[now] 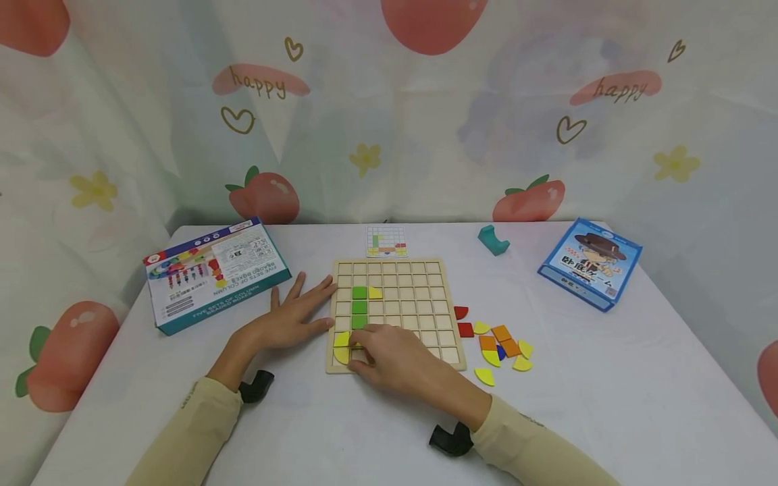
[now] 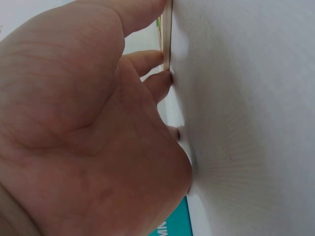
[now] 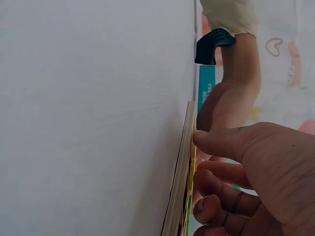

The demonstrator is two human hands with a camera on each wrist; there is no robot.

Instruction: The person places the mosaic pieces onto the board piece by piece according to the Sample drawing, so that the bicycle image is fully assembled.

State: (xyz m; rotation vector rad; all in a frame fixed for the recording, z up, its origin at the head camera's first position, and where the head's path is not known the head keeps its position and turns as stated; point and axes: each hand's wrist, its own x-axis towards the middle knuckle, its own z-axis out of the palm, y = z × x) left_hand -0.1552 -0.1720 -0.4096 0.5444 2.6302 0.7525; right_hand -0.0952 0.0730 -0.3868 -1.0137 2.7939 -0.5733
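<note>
A square wooden grid board lies flat on the table. Three green square tiles form a column in it, with a yellow quarter-round tile beside the top one. At the lower left are a yellow square tile and a yellow quarter-round tile below it. My left hand spreads its fingers, thumb and a fingertip at the board's left edge. My right hand bends over the lower-left cells, thumb and index finger apart at the yellow tiles; whether they pinch one I cannot tell.
Loose yellow, orange, red and blue tiles lie right of the board. Behind it is a pattern card. A teal curved block and a blue game box stand back right; a white-and-teal box lies left.
</note>
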